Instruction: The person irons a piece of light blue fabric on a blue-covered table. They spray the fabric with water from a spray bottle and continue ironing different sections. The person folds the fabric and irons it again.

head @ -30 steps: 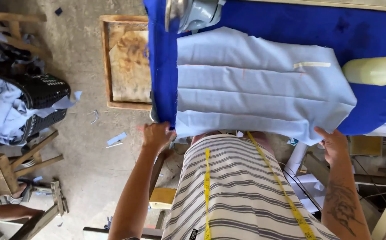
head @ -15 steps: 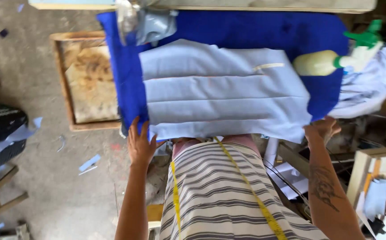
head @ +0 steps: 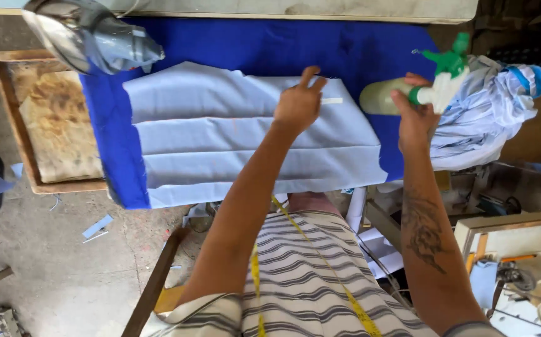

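**Hands at far right end of fabric**

Left hand [head: 298,105] is resting on the pale blue fabric [head: 220,134] by the small cream strip [head: 331,100], fingers loosely spread. Right hand [head: 415,111] is wrapping around the spray bottle [head: 407,93]. Fabric is lying flat on the blue ironing pad [head: 270,43]; iron [head: 89,40] is sitting at the pad's far left corner

Tailoring workshop: iron [head: 92,39], ironing board [head: 264,43]

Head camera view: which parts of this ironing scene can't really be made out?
- Iron: its top is cut off by the picture's upper edge.
- Spray bottle: the right hand covers part of its body.
- Pale strip on the light blue cloth: too small to identify; the left hand partly blocks it.
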